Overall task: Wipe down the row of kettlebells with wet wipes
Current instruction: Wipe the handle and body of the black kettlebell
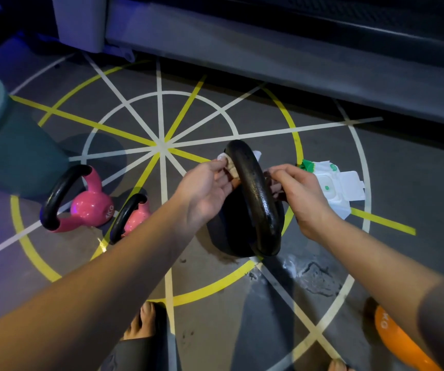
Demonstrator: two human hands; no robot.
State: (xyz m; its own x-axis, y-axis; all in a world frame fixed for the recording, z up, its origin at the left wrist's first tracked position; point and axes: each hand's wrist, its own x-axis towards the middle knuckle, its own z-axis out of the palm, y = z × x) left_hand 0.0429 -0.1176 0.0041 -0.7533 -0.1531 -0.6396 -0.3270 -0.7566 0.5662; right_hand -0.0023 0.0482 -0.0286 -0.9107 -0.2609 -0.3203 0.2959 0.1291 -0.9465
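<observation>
A black kettlebell [253, 210] stands on the floor in the middle, its thick handle arching toward me. My left hand [205, 188] pinches a white wet wipe [227, 163] against the left side of the handle. My right hand [299, 194] grips the handle's right side with curled fingers; a bit of the wipe shows behind the handle top. Two pink kettlebells [89, 204] [135, 218] with black handles sit to the left. An orange kettlebell [400, 344] lies at the bottom right, partly behind my right forearm.
A white and green wet wipe pack [336, 183] lies open on the floor just right of my right hand. A teal round object [7, 145] stands at the left. A grey machine base [269, 49] runs along the back. My feet [146, 325] stand below.
</observation>
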